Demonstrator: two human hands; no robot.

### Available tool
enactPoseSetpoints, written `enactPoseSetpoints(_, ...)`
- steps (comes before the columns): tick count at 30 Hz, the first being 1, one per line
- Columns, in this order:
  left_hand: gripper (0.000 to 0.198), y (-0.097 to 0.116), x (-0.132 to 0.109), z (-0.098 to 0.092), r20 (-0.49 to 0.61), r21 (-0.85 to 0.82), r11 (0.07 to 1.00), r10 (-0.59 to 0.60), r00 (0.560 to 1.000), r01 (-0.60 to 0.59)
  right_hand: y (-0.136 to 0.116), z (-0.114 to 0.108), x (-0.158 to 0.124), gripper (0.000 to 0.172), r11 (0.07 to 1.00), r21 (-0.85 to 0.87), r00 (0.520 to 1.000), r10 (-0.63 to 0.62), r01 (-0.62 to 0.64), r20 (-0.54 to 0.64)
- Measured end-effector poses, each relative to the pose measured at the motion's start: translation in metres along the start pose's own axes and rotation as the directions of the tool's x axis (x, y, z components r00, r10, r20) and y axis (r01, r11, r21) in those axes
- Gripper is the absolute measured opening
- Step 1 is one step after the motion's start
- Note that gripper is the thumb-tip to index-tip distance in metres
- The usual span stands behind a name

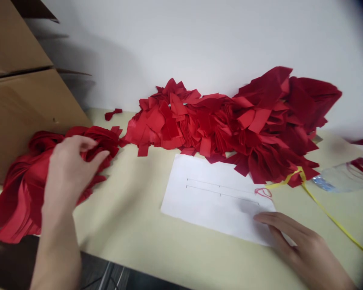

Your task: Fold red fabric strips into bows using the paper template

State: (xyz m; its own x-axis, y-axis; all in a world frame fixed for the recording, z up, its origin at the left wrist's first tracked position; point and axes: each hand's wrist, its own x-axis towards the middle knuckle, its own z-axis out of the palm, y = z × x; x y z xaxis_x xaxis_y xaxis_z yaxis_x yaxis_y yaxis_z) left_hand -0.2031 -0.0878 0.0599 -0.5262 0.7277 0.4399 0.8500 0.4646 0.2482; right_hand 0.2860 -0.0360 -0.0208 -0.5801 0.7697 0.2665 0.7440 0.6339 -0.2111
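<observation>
Left of the white paper sheet point(193, 193), left hand point(72, 173) curling half-open, fingers pressing into a bunched heap of red strips point(24, 193), grip impossible to tell. Behind the sheet, a longer red pile point(224, 125) lying. On the sheet's right corner, right hand point(302, 245) resting nearly flat, holding nothing, just beside yellow ribbon point(326, 211).

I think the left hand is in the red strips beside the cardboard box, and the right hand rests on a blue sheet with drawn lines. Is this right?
No: the sheet is white, not blue, as the head view shows. The left hand is in the red strips beside the cardboard box, and the right hand rests on it.
</observation>
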Motion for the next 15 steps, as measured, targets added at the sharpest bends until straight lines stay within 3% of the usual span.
enactPoseSetpoints(2, 0.054, -0.014, 0.009, 0.002, 0.119, 0.198, 0.979, -0.076, 0.99, 0.052, -0.001, -0.001, 0.001, 0.022, 1.0, 0.002, 0.999, -0.026, 0.026, 0.024)
enactPoseSetpoints(5, 0.052, -0.033, 0.018, 0.01, 0.297, 0.352, 0.936, -0.085, 0.951, -0.027, -0.005, -0.001, 0.003, 0.023, 0.999, 0.006, 0.998, -0.044, 0.044, 0.044)
enactPoseSetpoints(9, 0.043, -0.041, 0.024, 0.015, 0.293, 0.432, 0.902, -0.165, 0.942, 0.024, -0.007, -0.001, 0.006, 0.024, 0.999, 0.006, 0.998, -0.037, 0.037, 0.05)
enactPoseSetpoints(15, 0.048, -0.033, 0.028, 0.006, 0.335, 0.47, 0.882, -0.174, 0.926, -0.004, -0.008, -0.003, 0.007, 0.024, 0.999, 0.018, 0.998, -0.041, 0.04, 0.04)
